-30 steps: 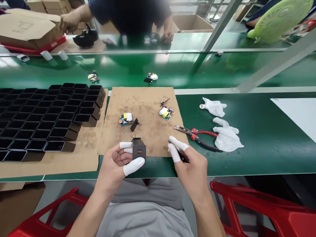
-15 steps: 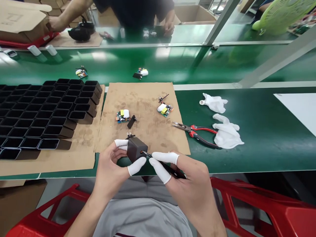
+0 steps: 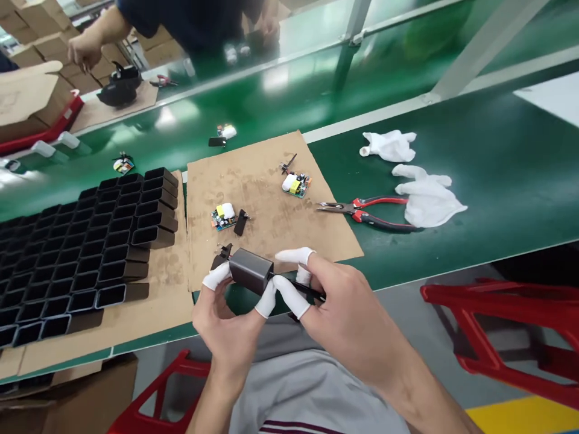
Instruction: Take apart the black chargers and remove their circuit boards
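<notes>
My left hand, with white finger cots on it, grips a black plastic charger housing between thumb and fingers. A black plug piece with metal pins sticks out at the housing's left end. In my right hand, also in white finger cots, is a pair of black tweezers. Their tip meets the right end of the housing, where fingers hide the contact. Beyond the hands, a circuit board lies beside a black plug plate on the cardboard sheet. Another circuit board lies farther right.
Rows of black housings stand on cardboard at left. Red-handled pliers lie at right by crumpled white gloves. Across the green bench, a co-worker's hand is near a carton. Red stools flank me below.
My view has turned and tilted. The housing now lies more sideways, its right end toward my right hand, and the tweezers' tip is hidden. The co-worker's hand has lifted off the carton.
</notes>
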The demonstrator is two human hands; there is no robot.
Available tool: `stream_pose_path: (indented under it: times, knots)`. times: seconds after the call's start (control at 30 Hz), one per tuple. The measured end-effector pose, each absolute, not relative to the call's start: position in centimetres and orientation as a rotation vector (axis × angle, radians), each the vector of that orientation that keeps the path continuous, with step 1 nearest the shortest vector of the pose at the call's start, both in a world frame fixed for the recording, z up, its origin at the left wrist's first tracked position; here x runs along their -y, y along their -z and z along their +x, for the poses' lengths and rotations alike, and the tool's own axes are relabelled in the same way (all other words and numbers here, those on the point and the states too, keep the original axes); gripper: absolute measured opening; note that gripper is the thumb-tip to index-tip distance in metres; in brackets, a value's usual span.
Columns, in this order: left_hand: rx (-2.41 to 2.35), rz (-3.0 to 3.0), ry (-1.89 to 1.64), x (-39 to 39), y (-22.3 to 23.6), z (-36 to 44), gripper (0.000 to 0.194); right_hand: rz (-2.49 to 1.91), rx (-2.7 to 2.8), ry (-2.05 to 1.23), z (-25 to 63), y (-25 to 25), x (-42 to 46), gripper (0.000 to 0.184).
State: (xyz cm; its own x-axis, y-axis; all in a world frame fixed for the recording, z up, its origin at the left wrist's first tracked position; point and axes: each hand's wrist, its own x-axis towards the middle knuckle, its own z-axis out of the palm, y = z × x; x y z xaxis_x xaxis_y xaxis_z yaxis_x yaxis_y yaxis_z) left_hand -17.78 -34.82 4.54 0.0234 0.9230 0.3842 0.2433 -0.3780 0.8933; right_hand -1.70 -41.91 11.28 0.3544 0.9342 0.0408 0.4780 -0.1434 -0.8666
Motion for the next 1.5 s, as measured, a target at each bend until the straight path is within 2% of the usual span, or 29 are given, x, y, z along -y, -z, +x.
stream_pose_path:
  times: [0.23,0.37,0.47,0.77,0.97,1.17,1.27,1.5]
  knots:
    - [-1.189,1.654,-1.54,34.1,-2.8,-17.8,0.056,-1.649,1.273,-0.872,-2.1,-11.2,41.2,0.027]
    - [-1.206,1.666,-1.56,34.0,-2.7,-17.7,0.057,-1.657,1.266,-0.856,-2.1,-11.1,41.0,0.031]
    - [-1.205,1.68,-1.565,33.9,-2.7,-17.6,0.057,-1.646,1.264,-0.825,-2.2,-10.9,41.0,0.025]
    - [-1.19,1.685,-1.604,33.8,-2.7,-17.5,0.057,-1.623,1.322,-0.698,-2.6,-10.7,40.9,0.03]
    - [-1.19,1.677,-1.554,33.8,-2.6,-17.7,0.055,-1.639,1.327,-0.706,-3.0,-10.3,41.3,0.022]
    - [-1.18,1.651,-1.489,34.0,-2.6,-17.9,0.052,-1.67,1.287,-0.708,-3.3,-9.8,41.7,0.029]
    - [-1.194,1.654,-1.448,34.0,-3.0,-17.9,0.052,-1.73,1.27,-0.685,-3.4,-9.9,41.9,0.025]
    - [-1.168,1.266,-1.121,33.4,-5.5,-18.1,0.053,-1.898,1.343,-0.583,-0.8,-10.8,43.9,0.025]
